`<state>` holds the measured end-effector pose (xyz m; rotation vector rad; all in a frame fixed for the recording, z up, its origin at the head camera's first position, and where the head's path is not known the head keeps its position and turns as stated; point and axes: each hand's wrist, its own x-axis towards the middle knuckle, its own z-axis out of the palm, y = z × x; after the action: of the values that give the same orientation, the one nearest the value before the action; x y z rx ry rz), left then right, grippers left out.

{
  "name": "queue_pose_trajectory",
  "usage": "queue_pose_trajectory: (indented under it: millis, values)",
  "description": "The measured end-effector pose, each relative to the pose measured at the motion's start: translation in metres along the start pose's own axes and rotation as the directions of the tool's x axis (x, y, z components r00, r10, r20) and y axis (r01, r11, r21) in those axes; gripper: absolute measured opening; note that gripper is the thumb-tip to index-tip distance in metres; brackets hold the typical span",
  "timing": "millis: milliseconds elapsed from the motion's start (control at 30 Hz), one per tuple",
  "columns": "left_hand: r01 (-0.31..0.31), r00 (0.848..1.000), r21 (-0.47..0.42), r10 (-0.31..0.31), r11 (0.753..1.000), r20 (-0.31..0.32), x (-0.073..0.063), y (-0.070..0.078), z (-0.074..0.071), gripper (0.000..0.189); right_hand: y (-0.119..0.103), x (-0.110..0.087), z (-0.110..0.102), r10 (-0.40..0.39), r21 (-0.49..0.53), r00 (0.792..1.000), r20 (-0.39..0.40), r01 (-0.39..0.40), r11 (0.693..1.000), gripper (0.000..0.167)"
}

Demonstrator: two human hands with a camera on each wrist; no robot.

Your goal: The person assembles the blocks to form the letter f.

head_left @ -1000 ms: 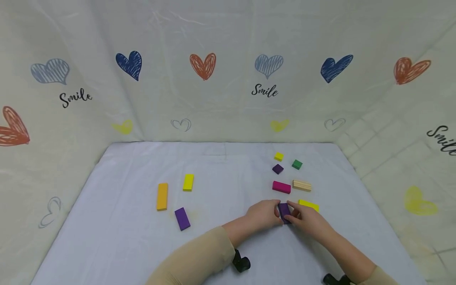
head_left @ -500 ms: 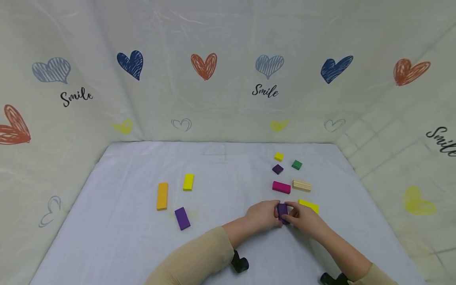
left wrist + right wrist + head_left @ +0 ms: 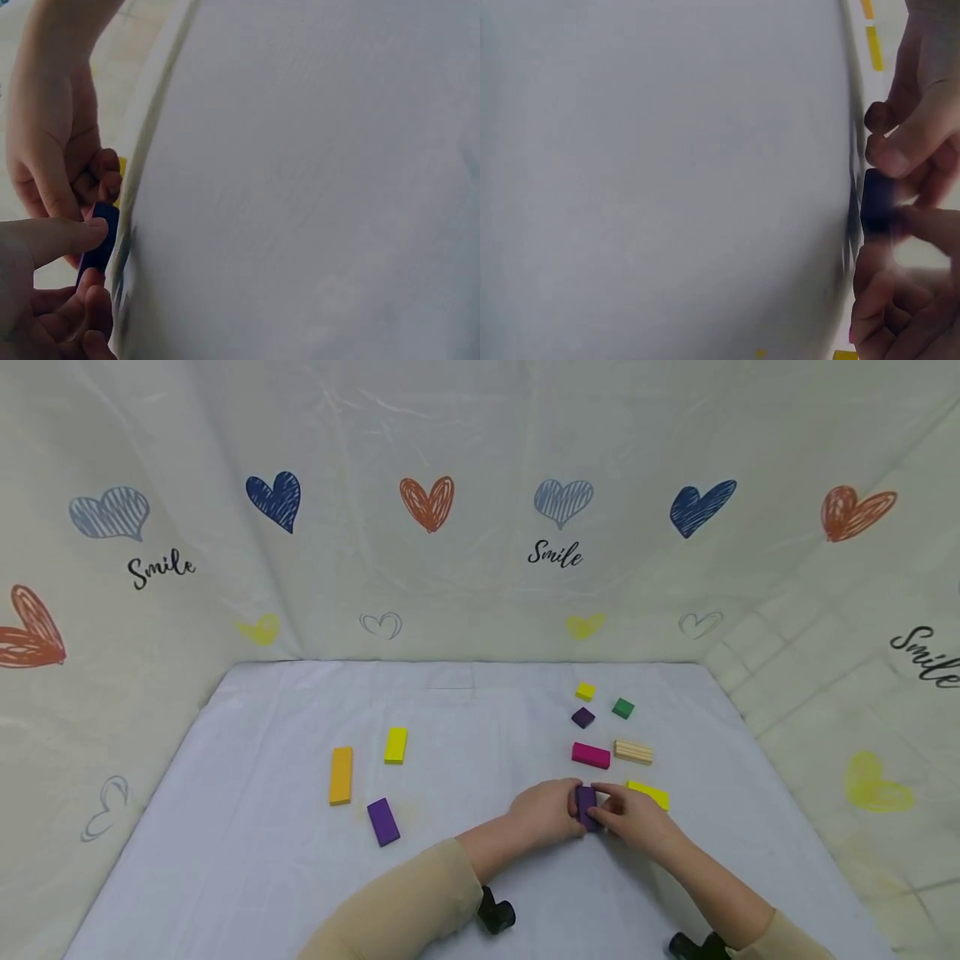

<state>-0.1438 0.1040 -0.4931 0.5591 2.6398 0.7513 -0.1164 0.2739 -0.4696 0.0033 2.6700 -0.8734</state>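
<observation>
A purple block (image 3: 587, 807) is held between both hands, right of the middle of the table. My left hand (image 3: 546, 812) grips it from the left, and in the left wrist view its thumb lies over the dark-looking block (image 3: 106, 244) with the fingers curled beneath. From the right, my right hand (image 3: 643, 820) pinches the block with thumb and fingers. The right wrist view has the block (image 3: 877, 199) between the fingertips of the two hands. A yellow block (image 3: 648, 794) lies just behind the right hand, partly covered by it.
Behind the hands lie a pink block (image 3: 591, 756), a ridged wooden piece (image 3: 633, 752), a dark purple block (image 3: 582, 717), a green block (image 3: 622, 708) and a small yellow block (image 3: 585, 692). At left are an orange block (image 3: 341, 776), another yellow block (image 3: 396, 746) and another purple block (image 3: 383, 822).
Both hands have shifted slightly left together with the purple block between them. The loose blocks stay in their places on the table.
</observation>
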Motion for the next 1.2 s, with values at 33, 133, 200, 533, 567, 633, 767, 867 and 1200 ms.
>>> queue_pose_trajectory:
  millis: [33, 133, 200, 533, 567, 633, 767, 867, 1200]
  values:
    - [0.001, 1.0, -0.01, -0.001, 1.0, -0.003, -0.001, -0.002, -0.002, 0.066, -0.002, 0.0, 0.0, -0.007, 0.005, 1.0, 0.002, 0.007, 1.0, 0.054]
    - [0.002, 1.0, -0.034, -0.002, 0.999, -0.012, -0.002, -0.009, -0.007, 0.066, -0.009, 0.001, 0.001, -0.022, 0.026, 1.0, 0.005, 0.022, 0.999, 0.053]
    - [0.002, 1.0, -0.041, -0.003, 0.999, -0.024, -0.005, -0.015, -0.01, 0.066, -0.015, 0.002, 0.003, -0.033, 0.048, 0.999, 0.015, 0.032, 0.998, 0.053]
    - [-0.012, 0.997, -0.037, 0.009, 0.999, -0.08, -0.027, -0.052, -0.034, 0.067, -0.048, 0.017, 0.02, -0.106, 0.093, 0.991, 0.081, 0.098, 0.991, 0.054]
    - [-0.012, 0.997, -0.044, 0.008, 0.999, -0.079, -0.03, -0.056, -0.037, 0.068, -0.051, 0.019, 0.022, -0.115, 0.099, 0.99, 0.087, 0.106, 0.989, 0.054]
    - [-0.004, 0.997, -0.064, 0.0, 0.998, -0.076, -0.037, -0.063, -0.042, 0.068, -0.057, 0.022, 0.027, -0.142, 0.113, 0.985, 0.101, 0.13, 0.985, 0.055]
    - [0.011, 0.997, -0.091, -0.018, 0.996, -0.075, -0.05, -0.077, -0.051, 0.068, -0.068, 0.028, 0.037, -0.182, 0.149, 0.976, 0.123, 0.163, 0.975, 0.056]
    - [0.021, 0.997, -0.102, -0.029, 0.995, -0.078, -0.059, -0.086, -0.055, 0.069, -0.075, 0.03, 0.044, -0.206, 0.165, 0.969, 0.14, 0.182, 0.969, 0.057]
    - [0.045, 0.996, -0.1, -0.052, 0.994, -0.069, -0.079, -0.1, -0.06, 0.071, -0.089, 0.032, 0.058, -0.249, 0.2, 0.945, 0.211, 0.207, 0.958, 0.055]
